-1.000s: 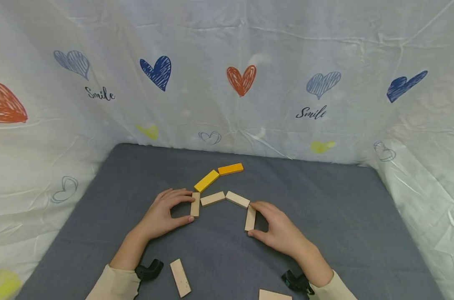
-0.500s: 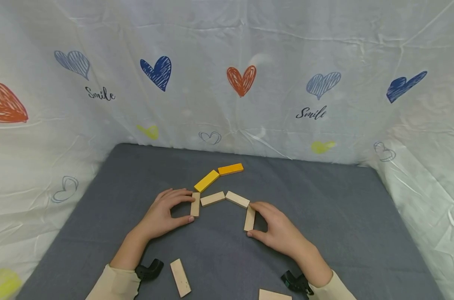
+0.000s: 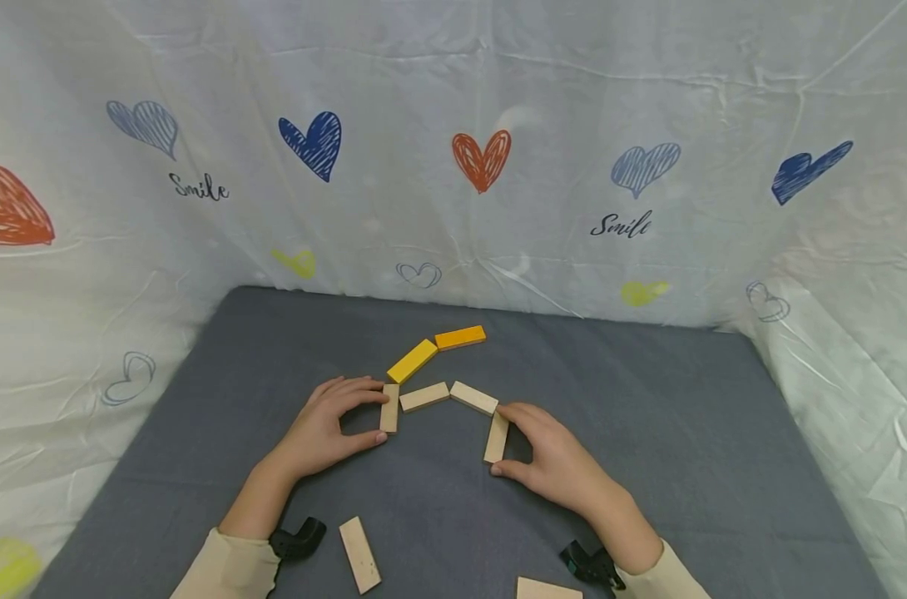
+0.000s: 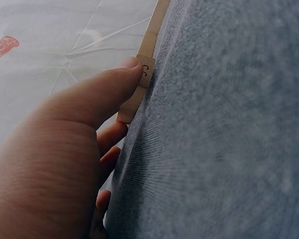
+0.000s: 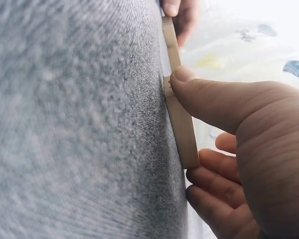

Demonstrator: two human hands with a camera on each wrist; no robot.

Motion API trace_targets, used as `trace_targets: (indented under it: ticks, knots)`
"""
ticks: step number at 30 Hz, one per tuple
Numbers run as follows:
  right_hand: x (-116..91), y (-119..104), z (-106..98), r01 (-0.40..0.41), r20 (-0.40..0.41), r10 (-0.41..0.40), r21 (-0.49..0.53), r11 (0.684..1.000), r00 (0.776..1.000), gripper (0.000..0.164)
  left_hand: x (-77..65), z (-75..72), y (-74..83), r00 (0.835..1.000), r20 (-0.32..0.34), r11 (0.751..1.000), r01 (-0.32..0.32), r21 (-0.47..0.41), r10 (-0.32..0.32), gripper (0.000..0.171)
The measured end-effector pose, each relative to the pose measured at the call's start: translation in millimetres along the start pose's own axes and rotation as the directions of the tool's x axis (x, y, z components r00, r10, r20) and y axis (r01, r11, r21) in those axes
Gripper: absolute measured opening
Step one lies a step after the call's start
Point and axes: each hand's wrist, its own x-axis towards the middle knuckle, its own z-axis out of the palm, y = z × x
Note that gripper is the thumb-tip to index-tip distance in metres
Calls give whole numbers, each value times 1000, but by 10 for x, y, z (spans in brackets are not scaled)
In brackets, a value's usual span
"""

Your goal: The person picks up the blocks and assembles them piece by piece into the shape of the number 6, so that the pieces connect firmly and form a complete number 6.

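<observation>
A plain wooden block (image 3: 389, 409) lies lengthwise on the cloth, gripped between the thumb and fingers of my left hand (image 3: 326, 428). Dark lettering marks the end face of this block (image 4: 146, 69) in the left wrist view, close by the thumb. My right hand (image 3: 562, 462) holds another wooden block (image 3: 497, 438) by its two ends, thumb on the near end and fingers at the far one. Between the hands, two more plain blocks, one slanted up (image 3: 425, 397) and one slanted down (image 3: 474, 398), form a shallow arch with the held ones.
Behind the arch, a yellow block (image 3: 413, 361) and an orange block (image 3: 461, 338) lie end to end. One loose wooden block (image 3: 359, 555) is near the left forearm, another (image 3: 549, 589) at the bottom edge. A white curtain (image 3: 558, 75) with printed hearts surrounds the grey cloth (image 3: 648, 399).
The near end of the block in my right hand has swung slightly left, the thumb moving with it. My left hand and the other blocks stay in place.
</observation>
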Motion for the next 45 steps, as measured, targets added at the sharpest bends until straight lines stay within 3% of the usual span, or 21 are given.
trace_targets:
  ticks: [17,30,45]
  knots:
    - [-5,-2,-53,-6,62,4,31,999,998,87,-1,-5,15,1000,-2,1000,12,8,-12,58]
    - [-74,5,-141,-58,76,54,45,997,996,95,0,-10,21,1000,-2,1000,13,5,-13,58]
    - [-388,80,-220,-110,54,108,42,993,993,96,-1,8,12,1000,-8,1000,15,4,-15,57]
